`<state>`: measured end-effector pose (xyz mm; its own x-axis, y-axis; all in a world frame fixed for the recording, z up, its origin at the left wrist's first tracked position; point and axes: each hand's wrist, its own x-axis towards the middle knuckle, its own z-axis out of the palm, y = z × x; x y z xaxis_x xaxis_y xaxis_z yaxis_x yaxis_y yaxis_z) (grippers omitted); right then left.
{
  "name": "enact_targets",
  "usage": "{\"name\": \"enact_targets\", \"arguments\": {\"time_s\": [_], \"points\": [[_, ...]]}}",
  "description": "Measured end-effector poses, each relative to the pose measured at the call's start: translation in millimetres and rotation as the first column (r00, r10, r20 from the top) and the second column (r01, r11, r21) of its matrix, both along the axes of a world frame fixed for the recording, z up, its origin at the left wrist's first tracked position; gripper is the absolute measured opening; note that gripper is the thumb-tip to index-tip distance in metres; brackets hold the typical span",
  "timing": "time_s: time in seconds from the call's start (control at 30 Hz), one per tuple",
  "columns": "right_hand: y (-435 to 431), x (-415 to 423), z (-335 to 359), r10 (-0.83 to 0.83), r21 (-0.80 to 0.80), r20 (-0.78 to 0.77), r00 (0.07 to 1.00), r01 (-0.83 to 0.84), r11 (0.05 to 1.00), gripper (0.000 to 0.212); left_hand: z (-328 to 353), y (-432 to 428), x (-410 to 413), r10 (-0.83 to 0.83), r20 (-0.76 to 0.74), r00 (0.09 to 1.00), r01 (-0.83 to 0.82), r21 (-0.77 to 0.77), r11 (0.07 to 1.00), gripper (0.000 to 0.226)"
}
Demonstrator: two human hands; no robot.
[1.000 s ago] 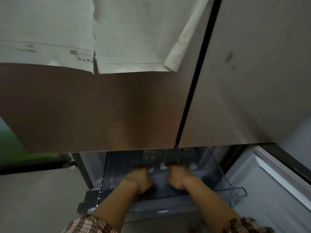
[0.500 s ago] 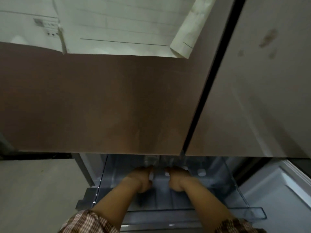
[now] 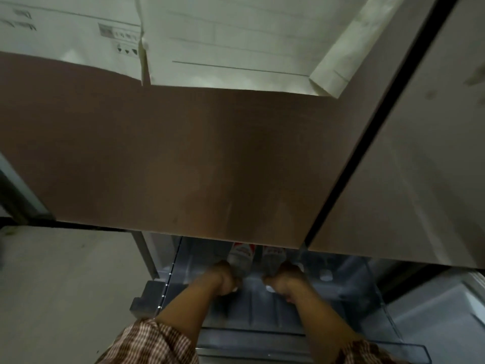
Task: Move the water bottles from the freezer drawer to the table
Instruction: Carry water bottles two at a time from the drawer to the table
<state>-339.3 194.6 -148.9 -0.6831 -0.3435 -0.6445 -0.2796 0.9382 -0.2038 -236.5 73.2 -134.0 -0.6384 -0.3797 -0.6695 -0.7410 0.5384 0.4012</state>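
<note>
Since the earlier frame, the two hands had drawn slightly apart and tipped the bottles up, so that red-and-white labels showed under the edge of the fridge door [image 3: 183, 166]. The left hand [image 3: 223, 278] was curled tight round the near end of the left bottle [image 3: 240, 257], and the right hand [image 3: 284, 279] likewise round the right bottle [image 3: 273, 254]. Both bottles were still inside the clear freezer drawer [image 3: 367, 285], side by side, with their far ends hidden by the door. The counter was not in view.

Coming from a freezer, the bottles were probably hard, heavy for their size, and slick with frost or damp. A full wrap round the body, below the shoulder, looked safer than a pinch at the cap. The door edge overhead left little headroom for lifting.
</note>
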Motion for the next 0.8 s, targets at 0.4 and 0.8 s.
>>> {"name": "enact_targets", "arguments": {"time_s": [0.4,0.8], "points": [[11,24,45,-0.443,-0.379,0.409,0.798,0.590,0.712,0.023,47,5,19,0.447,-0.259,0.856,-0.351,0.342,0.871,0.027],[55,74,118,-0.515,-0.497,0.441,0.735,0.678,0.541,0.029,105,6,111,0.638,-0.384,0.668,-0.517,0.377,0.769,0.033]]}}
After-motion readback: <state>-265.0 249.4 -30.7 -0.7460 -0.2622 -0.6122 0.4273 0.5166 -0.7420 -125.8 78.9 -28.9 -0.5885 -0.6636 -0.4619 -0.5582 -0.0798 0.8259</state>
